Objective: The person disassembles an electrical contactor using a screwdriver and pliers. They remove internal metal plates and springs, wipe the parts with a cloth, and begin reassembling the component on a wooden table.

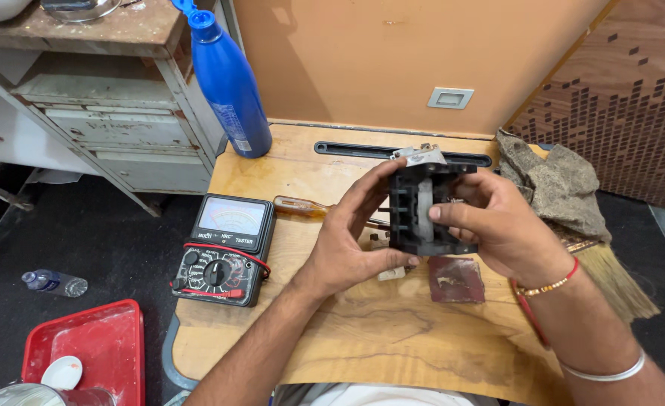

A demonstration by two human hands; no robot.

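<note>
Both hands hold a black plastic frame-like part (423, 207) with grey metal pieces, raised above a small wooden table (362, 338). My left hand (351, 240) grips its left side, fingers curled around the edge. My right hand (498, 225) clasps the right side, with the thumb pressed on the pale strip at its centre. Under the part, a screwdriver with an amber handle (299, 207) lies on the table, its shaft hidden behind my left hand.
A black analog multimeter (223, 252) rests at the table's left. A blue bottle (229, 79) stands at the back left. A brown sandpaper piece (456, 280), a rag (558, 184) and a brush (618, 282) lie to the right. A red tray (92, 346) sits on the floor.
</note>
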